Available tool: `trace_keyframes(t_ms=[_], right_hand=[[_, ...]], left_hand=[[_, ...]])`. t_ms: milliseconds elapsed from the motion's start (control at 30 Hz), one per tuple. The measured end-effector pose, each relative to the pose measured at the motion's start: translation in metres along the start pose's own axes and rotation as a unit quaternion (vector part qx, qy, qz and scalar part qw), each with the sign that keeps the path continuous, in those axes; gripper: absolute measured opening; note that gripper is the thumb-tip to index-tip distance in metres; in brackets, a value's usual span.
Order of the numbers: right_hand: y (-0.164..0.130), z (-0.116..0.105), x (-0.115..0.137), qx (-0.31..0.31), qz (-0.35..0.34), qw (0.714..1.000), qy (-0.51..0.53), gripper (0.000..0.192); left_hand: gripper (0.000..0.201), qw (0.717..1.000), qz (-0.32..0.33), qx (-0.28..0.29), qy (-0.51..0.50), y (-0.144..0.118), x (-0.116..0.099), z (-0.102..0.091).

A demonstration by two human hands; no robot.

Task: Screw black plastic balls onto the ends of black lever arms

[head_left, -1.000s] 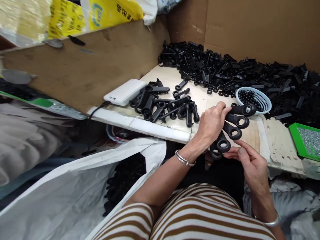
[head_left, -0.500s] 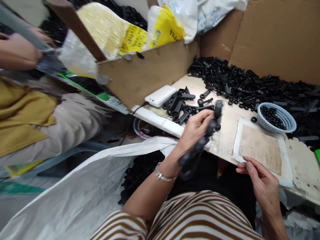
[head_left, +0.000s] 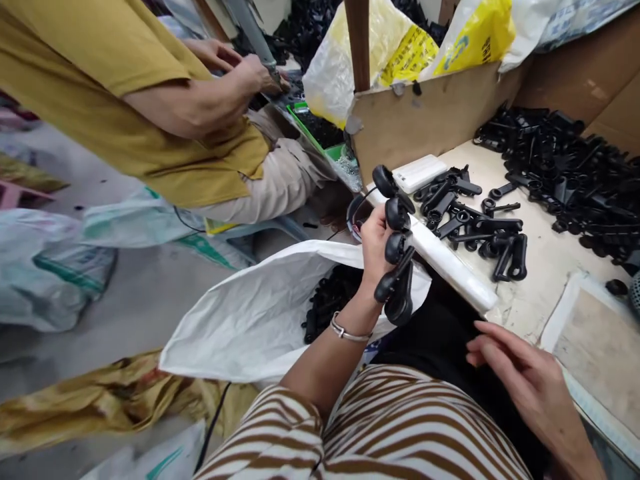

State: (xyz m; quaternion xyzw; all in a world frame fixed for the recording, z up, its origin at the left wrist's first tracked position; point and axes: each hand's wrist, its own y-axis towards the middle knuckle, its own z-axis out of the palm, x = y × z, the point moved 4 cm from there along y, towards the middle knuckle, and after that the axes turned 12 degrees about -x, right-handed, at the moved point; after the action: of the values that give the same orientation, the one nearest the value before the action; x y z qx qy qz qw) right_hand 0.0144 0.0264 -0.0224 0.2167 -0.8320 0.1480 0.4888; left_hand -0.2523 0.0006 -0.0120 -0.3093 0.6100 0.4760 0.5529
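My left hand [head_left: 376, 243] is closed around several black plastic parts [head_left: 397, 250], arm-shaped pieces with round ends that stick out to the right of the fist. It is raised over the edge of a white sack [head_left: 260, 313], whose open mouth shows a heap of similar black parts [head_left: 330, 300] inside. My right hand [head_left: 525, 373] hangs near the table's front edge, fingers stretched out and apart from anything. On the table, a small group of black arm-shaped parts [head_left: 460, 213] lies beyond my left hand.
A large pile of black parts [head_left: 565, 173] covers the back of the table. A white power bank [head_left: 419, 173] lies by the wooden divider [head_left: 420, 127]. At right are a cloth-covered pad [head_left: 600, 353] and part of a basket [head_left: 636, 293]. A co-worker [head_left: 190, 120] sits at left.
The view has swung to the left. My left hand, with the black parts in it, has moved from the table's edge toward the white sack. My right hand remains extended near the table.
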Motion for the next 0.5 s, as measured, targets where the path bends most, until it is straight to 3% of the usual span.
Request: trace_keyframes(t_ms=[167, 400, 500], right_hand=[[0.016, 0.048, 0.047, 0.152, -0.077, 0.985, 0.004, 0.032], [0.025, 0.089, 0.048, 0.194, 0.039, 0.979, 0.039, 0.037], [0.027, 0.096, 0.046, 0.185, 0.048, 0.982, 0.008, 0.044]], left_hand=[[0.026, 0.994, 0.061, -0.091, -0.017, 0.003, -0.006, -0.006], [0.020, 0.982, 0.076, -0.175, -0.003, -0.005, -0.002, -0.012], [0.023, 0.977, 0.074, -0.198, -0.019, -0.008, -0.001, -0.014]])
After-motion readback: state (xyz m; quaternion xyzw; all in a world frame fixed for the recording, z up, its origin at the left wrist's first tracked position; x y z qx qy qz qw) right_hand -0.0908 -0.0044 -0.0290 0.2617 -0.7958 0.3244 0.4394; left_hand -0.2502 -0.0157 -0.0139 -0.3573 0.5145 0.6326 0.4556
